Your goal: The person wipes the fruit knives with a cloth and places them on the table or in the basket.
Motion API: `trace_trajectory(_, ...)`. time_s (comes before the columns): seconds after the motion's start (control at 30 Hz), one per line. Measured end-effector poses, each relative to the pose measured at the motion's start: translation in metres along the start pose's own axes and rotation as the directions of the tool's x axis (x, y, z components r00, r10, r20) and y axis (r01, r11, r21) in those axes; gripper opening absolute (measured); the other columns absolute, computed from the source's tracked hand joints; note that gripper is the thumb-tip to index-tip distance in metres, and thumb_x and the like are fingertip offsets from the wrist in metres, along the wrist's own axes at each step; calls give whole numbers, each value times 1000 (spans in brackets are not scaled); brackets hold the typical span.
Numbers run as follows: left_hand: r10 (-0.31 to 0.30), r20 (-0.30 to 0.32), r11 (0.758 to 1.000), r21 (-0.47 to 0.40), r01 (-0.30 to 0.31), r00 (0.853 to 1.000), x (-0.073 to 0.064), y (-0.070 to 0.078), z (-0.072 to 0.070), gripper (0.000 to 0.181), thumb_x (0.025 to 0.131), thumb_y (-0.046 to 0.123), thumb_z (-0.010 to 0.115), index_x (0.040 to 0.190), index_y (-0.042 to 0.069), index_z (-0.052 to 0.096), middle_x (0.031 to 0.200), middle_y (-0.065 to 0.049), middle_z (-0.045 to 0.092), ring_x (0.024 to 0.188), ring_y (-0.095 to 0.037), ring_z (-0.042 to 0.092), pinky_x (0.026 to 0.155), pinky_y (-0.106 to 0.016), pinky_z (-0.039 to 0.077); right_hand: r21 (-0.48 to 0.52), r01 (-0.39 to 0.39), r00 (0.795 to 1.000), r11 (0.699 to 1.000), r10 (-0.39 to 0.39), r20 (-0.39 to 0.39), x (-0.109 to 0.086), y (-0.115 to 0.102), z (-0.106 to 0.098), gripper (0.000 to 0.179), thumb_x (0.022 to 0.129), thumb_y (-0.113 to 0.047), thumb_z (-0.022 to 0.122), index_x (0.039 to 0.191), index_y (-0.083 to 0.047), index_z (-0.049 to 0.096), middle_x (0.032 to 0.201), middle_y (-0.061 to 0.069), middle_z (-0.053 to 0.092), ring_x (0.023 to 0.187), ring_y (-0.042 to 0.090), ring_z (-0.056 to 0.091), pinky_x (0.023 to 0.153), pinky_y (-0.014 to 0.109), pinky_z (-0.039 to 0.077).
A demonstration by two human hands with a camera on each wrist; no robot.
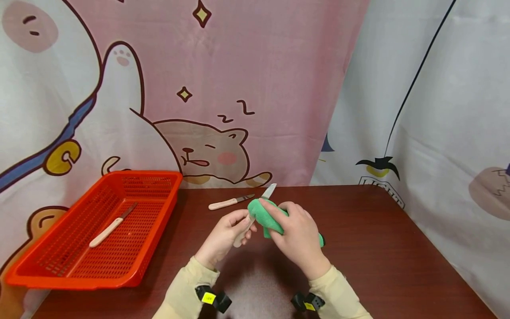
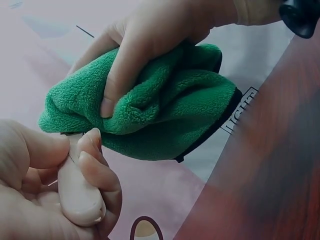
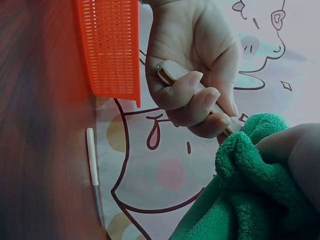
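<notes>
My left hand [image 1: 226, 235] grips the pale handle of a knife [image 2: 80, 192], its fingers curled round it and the thumb along the side. A green cloth [image 2: 145, 105], fluffy with a dark edge, is bunched in my right hand [image 1: 296, 232], which pinches it round the knife just past the handle. In the head view the blade's tip sticks out beyond the cloth, pointing up and away; the rest of the blade is hidden in the folds. Behind the hands a second knife [image 1: 224, 204] with a pale handle lies on the table.
An orange-red plastic basket [image 1: 149, 248] with perforated walls stands on the left of the brown table [image 1: 378, 261]. Inside it lies another pale-handled knife [image 1: 106, 232]. A printed curtain [image 1: 279, 88] hangs along the table's far edge.
</notes>
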State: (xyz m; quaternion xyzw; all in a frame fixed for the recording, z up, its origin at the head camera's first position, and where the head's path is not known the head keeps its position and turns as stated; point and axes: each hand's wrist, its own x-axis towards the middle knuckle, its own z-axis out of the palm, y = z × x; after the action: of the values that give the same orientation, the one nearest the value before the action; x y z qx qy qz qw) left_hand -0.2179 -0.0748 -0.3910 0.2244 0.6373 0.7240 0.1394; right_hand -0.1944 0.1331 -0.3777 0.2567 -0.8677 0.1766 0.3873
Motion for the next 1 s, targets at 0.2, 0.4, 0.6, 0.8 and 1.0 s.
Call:
trace_trajectory(0.2,-3,3,1000,0,3,1000,0,-2,-1,26,103,11,52,122,-7,56,85,-5,62,66,-13,52,59,-22,47,-5,-5,1000,1000,5,-1,-1,2,2,72,68,-8,80,135,-28,62,93,10,61,76,24,58,63,40,50)
trace_trajectory(0.4,1,15,1000,-2,0,1000,1,-4,-1,28,103,10,51,124,-8,56,84,-3,61,65,-12,52,58,-21,46,-30,-13,1000,999,13,-8,-1,6,1,71,69,-11,82,135,-29,62,92,11,60,75,25,58,61,41,49)
trace_trajectory(0.6,-4,39,1000,-15,4,999,3,-5,-1,32,102,9,52,127,-12,54,85,-7,62,64,-11,53,57,-20,46,-53,-38,999,998,37,-28,-1,12,-2,74,67,-11,85,135,-28,62,92,12,60,75,27,59,61,42,50)
trace_trajectory(0.8,-11,46,1000,-13,12,999,3,-4,1,30,102,10,53,123,-11,58,85,-10,61,64,-10,53,56,-20,45,-66,-89,996,994,88,-22,1,17,-8,75,67,-13,88,136,-28,62,94,13,61,77,28,60,63,44,52)
trace_trajectory(1.0,-20,57,1000,-6,21,998,3,-4,1,29,103,13,53,122,-8,59,84,-4,61,64,-8,52,54,-20,43,-68,-110,994,992,107,-34,2,22,-13,75,68,-12,87,136,-27,61,95,13,61,77,29,60,63,45,51)
